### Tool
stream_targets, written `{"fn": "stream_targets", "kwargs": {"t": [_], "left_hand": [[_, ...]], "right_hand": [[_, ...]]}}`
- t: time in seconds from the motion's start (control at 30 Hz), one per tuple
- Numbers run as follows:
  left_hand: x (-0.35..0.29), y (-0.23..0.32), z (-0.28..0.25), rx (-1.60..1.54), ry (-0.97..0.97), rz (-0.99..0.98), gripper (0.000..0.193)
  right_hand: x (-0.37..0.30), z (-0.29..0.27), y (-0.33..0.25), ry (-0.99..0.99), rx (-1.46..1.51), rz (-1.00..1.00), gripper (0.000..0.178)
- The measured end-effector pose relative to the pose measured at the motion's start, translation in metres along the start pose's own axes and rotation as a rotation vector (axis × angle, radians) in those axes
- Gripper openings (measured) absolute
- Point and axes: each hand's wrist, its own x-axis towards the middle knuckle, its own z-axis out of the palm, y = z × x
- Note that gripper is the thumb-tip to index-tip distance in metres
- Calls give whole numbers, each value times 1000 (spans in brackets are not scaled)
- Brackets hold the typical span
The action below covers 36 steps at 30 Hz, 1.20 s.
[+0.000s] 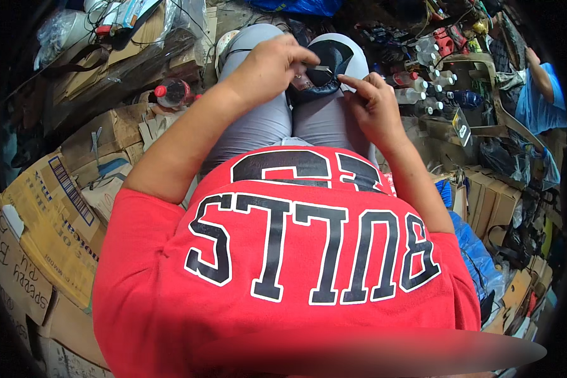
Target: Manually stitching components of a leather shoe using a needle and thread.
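A black leather piece (334,53), shaped like part of a shoe, lies on my right thigh near the knee. My left hand (280,62) is at its left side, fingers bent and closed, partly hiding what they hold. A small, thin, shiny piece (323,68) shows just beyond its fingertips, against the black leather. My right hand (375,104) is at the near right edge of the leather, thumb and forefinger pinched together. Whatever is in that pinch, perhaps a thread, is too fine to make out.
To the left are a red-capped bottle (173,93), flattened cardboard (57,220) and piled scraps. Several plastic bottles (431,85) stand on the right, near a curved wooden edge (494,94). Another person in a blue shirt (545,104) is at the far right.
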Motion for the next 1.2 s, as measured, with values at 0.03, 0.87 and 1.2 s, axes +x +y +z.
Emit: {"fn": "stream_targets", "kwargs": {"t": [0.03, 0.87, 1.2], "left_hand": [[-6, 0, 4, 87, 2, 13, 26], [6, -20, 20, 82, 72, 114, 22], [25, -30, 23, -47, -100, 4, 19]], "right_hand": [[-4, 5, -2, 28, -97, -58, 35], [30, -14, 39, -328, 439, 181, 21], [35, -13, 46, -365, 562, 185, 22]]}}
